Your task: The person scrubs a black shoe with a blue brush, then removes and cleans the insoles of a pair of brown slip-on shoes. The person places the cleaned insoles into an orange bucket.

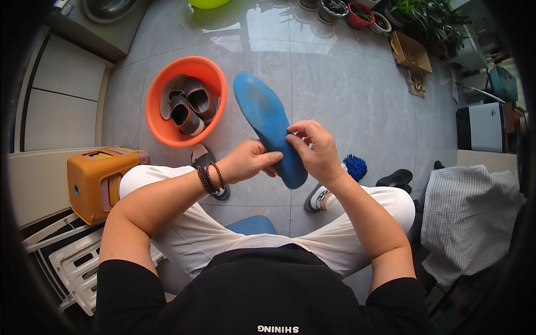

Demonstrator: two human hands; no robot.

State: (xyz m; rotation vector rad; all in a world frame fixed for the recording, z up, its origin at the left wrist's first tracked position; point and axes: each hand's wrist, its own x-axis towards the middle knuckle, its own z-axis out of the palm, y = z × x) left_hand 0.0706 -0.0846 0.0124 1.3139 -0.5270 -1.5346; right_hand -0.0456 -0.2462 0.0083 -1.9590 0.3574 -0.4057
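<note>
A blue shoe insole (264, 104) is held up in front of me, its wide toe end pointing away and slightly left. My left hand (250, 160) grips it near the heel, thumb across the top face and fingers beneath. At the insole's right edge, my right hand (314, 146) pinches the rim between thumb and fingertips. Beyond my left hand, an orange plastic basin (151, 113) on the floor holds a pair of dark shoes (190, 104) with brownish trim. A pale, curved flat piece (166, 98), perhaps another insole, leans inside the basin beside them.
Left of my knee stands an orange plastic step stool (90, 180), near a folded white rack (75, 268). A blue shaggy brush head (355, 167) and black shoes (394, 179) lie right. Potted plants (360, 16) line the far side. A checked cloth (465, 222) hangs at right.
</note>
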